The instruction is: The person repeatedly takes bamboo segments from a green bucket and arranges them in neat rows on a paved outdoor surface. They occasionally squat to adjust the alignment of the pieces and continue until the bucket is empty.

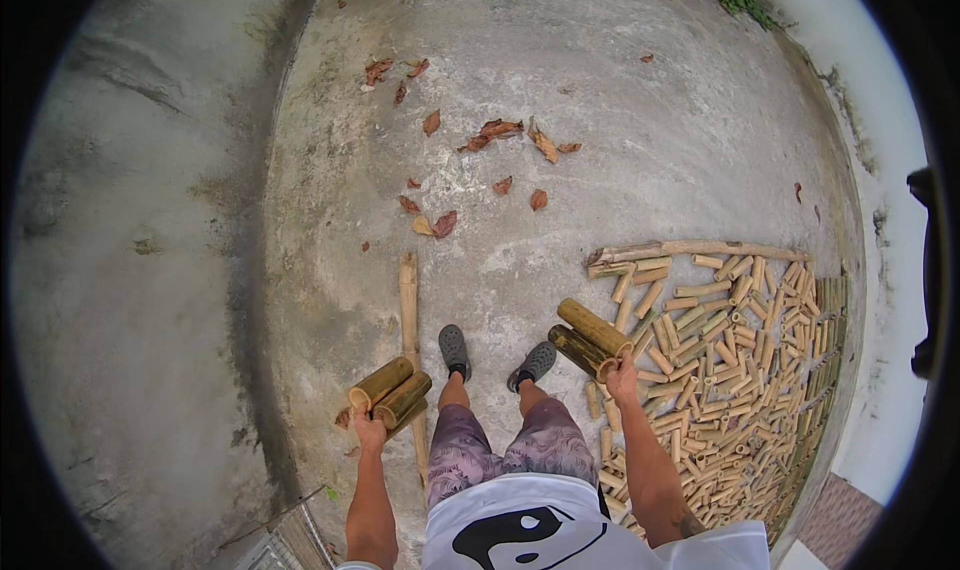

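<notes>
My left hand (pixel 369 431) grips a bundle of short bamboo tube sections (pixel 390 392) at my left side, their open ends toward me. My right hand (pixel 623 380) holds two more bamboo tube sections (pixel 590 338), dark green and yellowish, over the near edge of a wide spread of cut bamboo pieces (pixel 730 370) laid out on the concrete ground. I stand upright, my grey shoes (pixel 455 350) between the two hands.
A long bamboo pole (pixel 409 320) lies on the ground by my left foot. Another pole (pixel 690 252) borders the far edge of the spread. Dry brown leaves (pixel 490 135) are scattered ahead. A white wall (pixel 880 190) runs along the right.
</notes>
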The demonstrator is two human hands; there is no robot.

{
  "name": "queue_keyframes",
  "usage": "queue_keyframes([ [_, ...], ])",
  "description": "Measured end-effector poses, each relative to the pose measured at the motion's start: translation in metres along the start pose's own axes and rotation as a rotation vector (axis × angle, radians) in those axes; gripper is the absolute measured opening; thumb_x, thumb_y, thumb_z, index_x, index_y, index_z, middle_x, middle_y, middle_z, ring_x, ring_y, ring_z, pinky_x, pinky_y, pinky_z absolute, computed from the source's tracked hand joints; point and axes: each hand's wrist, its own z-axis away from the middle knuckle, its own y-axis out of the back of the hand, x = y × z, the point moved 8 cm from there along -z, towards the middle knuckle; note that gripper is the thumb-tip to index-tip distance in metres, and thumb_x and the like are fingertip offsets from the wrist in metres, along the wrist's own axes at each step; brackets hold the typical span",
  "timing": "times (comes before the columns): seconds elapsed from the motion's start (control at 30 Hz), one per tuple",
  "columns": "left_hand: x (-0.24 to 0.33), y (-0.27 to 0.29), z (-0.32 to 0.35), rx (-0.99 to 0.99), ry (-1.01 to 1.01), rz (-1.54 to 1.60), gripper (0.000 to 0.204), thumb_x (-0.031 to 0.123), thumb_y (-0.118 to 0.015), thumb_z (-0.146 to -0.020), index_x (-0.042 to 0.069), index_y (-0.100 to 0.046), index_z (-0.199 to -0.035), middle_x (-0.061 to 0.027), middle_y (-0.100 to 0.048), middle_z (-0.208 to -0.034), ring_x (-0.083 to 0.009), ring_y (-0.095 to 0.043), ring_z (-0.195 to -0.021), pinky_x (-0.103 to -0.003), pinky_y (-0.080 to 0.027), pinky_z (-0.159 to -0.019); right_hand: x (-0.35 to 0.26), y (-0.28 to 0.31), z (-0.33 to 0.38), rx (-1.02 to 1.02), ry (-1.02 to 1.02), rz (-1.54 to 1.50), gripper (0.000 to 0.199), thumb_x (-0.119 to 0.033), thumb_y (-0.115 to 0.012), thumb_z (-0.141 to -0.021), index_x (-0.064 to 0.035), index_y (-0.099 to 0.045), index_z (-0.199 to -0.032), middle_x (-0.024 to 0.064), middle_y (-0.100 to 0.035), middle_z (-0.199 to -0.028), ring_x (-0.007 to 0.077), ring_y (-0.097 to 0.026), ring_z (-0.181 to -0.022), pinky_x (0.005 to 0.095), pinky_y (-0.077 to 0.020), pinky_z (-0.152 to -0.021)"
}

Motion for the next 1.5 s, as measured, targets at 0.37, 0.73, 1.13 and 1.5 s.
queue_keyframes([
  [0.37, -0.083, -0.267, -0.19, -0.165, 0.346, 0.725, 0.023, 0.0, -0.061, -0.095, 0.01, -0.056, -0.115, -0.0003, -0.063, -0.105, -0.0095, -0.061, -0.08, -0.028, -0.046, -0.056, 0.046, -0.373, -0.035, 0.0, -0.654, -1.253, 0.036, 0.006, -0.042, -0.096, -0.0105, -0.049, -0.128, 0.0088, -0.06, -0.126, 0.024, -0.064, -0.107, 0.0383, -0.0546, -0.081],
  [0.73, -0.126, -0.437, -0.34, -0.116, 0.398, 1.467, 0.049, -0.003, -0.053, -0.097, 0.022, -0.046, -0.139, -0.0076, -0.048, -0.138, -0.0294, -0.049, -0.124, -0.047, -0.048, -0.103, 0.056, -0.601, -0.143, 0.014, -0.57, -1.797, 0.039, -0.008, -0.042, -0.105, -0.0099, -0.042, -0.144, 0.0121, -0.047, -0.148, 0.0311, -0.049, -0.133, 0.0482, -0.041, -0.115],
  [1.13, -0.209, -0.415, -0.336, -0.424, 0.561, 0.475, 0.051, 0.009, -0.053, -0.098, 0.0, -0.035, -0.146, -0.0215, -0.051, -0.132, -0.034, -0.059, -0.113, -0.043, -0.055, -0.093, 0.133, -0.593, -0.125, -0.245, -0.507, -0.343, 0.046, -0.019, -0.061, -0.097, 0.0003, -0.049, -0.137, 0.0222, -0.054, -0.134, 0.0337, -0.058, -0.117, 0.0436, -0.0501, -0.096],
  [1.5, -0.086, -0.429, -0.409, -0.082, -0.248, -0.526, 0.078, 0.038, -0.078, -0.078, -0.011, -0.045, -0.129, -0.0282, -0.051, -0.121, -0.0445, -0.049, -0.118, -0.051, -0.042, -0.1, 0.055, -0.599, -0.21, -0.158, 0.084, 0.404, 0.07, -0.017, -0.067, -0.087, 0.0055, -0.034, -0.144, 0.028, -0.052, -0.123, 0.0455, -0.053, -0.116, 0.0503, -0.045, -0.098],
])
